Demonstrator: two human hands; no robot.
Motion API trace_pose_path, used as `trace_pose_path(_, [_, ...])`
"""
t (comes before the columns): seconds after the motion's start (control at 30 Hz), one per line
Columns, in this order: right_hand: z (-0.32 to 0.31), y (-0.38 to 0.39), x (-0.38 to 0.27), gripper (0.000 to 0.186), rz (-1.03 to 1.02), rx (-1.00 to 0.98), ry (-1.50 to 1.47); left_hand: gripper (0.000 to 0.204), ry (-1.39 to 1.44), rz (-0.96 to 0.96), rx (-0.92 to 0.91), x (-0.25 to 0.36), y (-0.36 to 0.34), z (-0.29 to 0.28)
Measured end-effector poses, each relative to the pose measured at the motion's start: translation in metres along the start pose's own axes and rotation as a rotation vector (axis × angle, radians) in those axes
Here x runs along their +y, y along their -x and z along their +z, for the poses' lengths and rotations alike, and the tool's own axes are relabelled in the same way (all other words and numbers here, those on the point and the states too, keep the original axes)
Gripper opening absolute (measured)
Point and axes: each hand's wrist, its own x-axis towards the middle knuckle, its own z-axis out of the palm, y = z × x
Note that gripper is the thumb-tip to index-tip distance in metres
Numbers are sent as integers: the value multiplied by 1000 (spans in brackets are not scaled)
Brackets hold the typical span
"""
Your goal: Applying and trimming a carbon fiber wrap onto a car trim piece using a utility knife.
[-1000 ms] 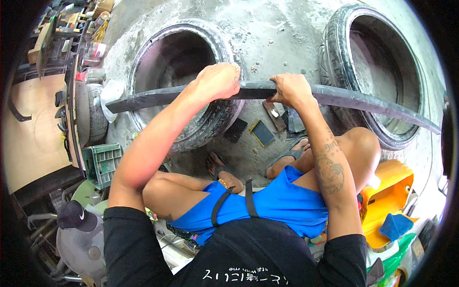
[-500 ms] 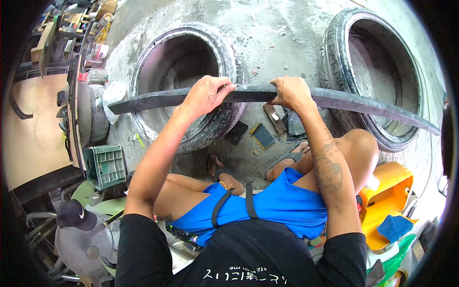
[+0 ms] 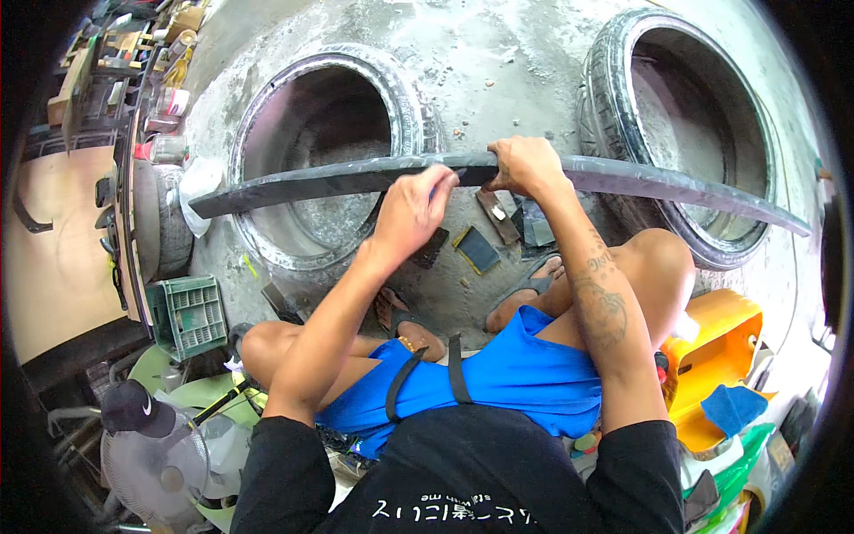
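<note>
A long, dark grey, slightly curved strip [image 3: 658, 178] lies crosswise over two tires. My right hand [image 3: 527, 166] grips it near the middle, fingers wrapped over its edges. Just left of that, my left hand [image 3: 414, 209] is closed at the near edge of the strip. Something small and dark seems to show between its thumb and fingers, too blurred to name. Under the strip's left half lies the left tire [image 3: 416, 107]; the right tire [image 3: 605, 98] leans under the other half. Both have whitish dust on them.
Between my sandalled feet and the strip lie a dark flat pad [image 3: 478, 251] and a brown block [image 3: 496, 219]. A green crate [image 3: 191, 316] and a fan [image 3: 169, 467] with a dark cap [image 3: 138, 409] stand left. At right is a yellow container [image 3: 721, 325] with a blue cloth [image 3: 734, 409].
My left hand has come toward me and a little right, from over the strip to its near edge. My right hand keeps its grip. The view has shifted slightly.
</note>
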Motion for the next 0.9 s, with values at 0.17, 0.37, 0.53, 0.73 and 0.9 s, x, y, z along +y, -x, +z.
trace_pose_path(0.17, [10,-1,3,52,-41,120,-29,23,-68,33,-118,1,-40,2])
trace_pose_path(0.37, [1,-1,10,67,-69,-1,-62,28,-189,154,-238,7,-54,3])
trace_pose_path(0.53, [-7,6,11,62,60,-61,-94,29,-177,173,-262,11,-57,1])
trace_pose_path(0.73, [-6,4,8,63,86,-44,-80,29,-241,152,-279,8,-59,3])
trace_pose_path(0.9, [-3,4,8,61,85,19,-73,28,-276,192,-260,5,-61,5])
